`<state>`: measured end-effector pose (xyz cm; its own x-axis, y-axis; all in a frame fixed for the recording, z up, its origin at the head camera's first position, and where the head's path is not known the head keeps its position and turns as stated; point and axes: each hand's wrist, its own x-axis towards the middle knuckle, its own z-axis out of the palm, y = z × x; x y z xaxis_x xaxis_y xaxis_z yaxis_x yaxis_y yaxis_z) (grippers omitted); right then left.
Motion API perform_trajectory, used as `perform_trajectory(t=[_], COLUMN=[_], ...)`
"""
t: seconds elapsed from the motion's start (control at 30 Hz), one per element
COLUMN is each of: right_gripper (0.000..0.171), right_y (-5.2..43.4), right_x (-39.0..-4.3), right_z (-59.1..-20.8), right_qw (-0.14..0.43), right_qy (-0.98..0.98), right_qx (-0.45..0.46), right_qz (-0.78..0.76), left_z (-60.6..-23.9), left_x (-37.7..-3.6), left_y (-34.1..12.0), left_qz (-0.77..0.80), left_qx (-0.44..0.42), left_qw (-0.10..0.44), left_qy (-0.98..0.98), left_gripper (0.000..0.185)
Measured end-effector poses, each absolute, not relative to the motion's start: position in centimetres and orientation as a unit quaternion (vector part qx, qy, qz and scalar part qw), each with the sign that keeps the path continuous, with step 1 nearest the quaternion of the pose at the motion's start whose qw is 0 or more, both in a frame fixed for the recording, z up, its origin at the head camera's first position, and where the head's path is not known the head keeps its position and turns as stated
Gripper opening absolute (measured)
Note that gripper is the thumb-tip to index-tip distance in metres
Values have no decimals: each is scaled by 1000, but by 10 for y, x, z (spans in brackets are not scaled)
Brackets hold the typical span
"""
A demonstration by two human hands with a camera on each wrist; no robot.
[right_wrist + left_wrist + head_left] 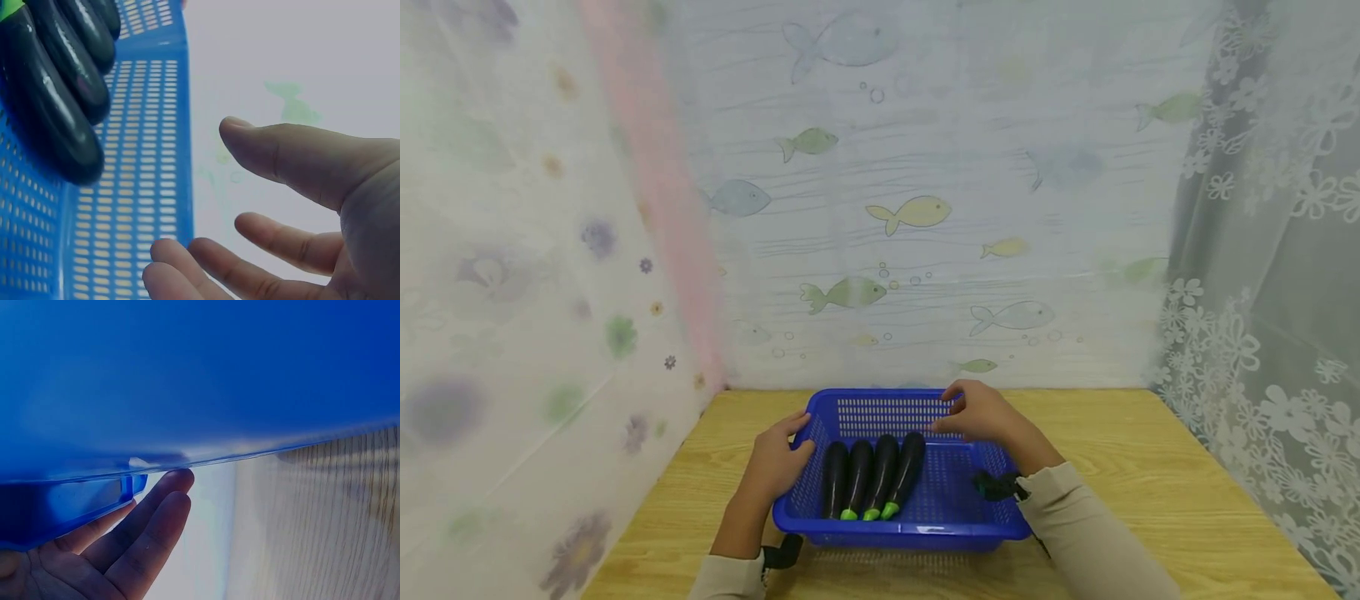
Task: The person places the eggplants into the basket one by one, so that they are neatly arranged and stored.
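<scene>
A blue plastic basket [951,475] with slotted walls sits on the wooden table. Several dark eggplants [886,467] lie side by side in its left half, green stem ends toward the near wall. At the basket's left side, my left hand [777,460] holds the rim, thumb on the inner side. The left wrist view shows its fingers [156,540] at the edge of the blue plastic. Over the right back part of the basket is my right hand [985,414], its thumb and fingers spread apart with nothing between them. It is to the right of the eggplants.
The wooden table [1120,467] extends on both sides of the basket. A fish-printed curtain [917,250] hangs along the back edge. Flower-patterned curtains stand at the left [535,333] and right [1285,333]. Dark straps circle both wrists.
</scene>
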<state>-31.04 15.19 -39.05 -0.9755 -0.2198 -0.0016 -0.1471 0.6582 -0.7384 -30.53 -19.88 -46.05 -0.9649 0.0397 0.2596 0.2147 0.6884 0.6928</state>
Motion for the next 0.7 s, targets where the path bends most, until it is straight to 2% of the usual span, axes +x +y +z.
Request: perform_trajectory(t=[0.43, 0.7], right_gripper=[55, 57], right_y=[192, 220], right_x=[-293, -278], right_z=[-389, -395], right_qw=[-21, -10], right_qy=[923, 902], right_qx=[-114, -92], right_qz=[-366, -422], left_z=[-460, -459], left_x=[-305, -305], left_y=[-200, -198], left_qz=[-382, -385], left_qx=[-68, -69], left_qw=[111, 111], left_qy=[-915, -914], left_gripper=[55, 55])
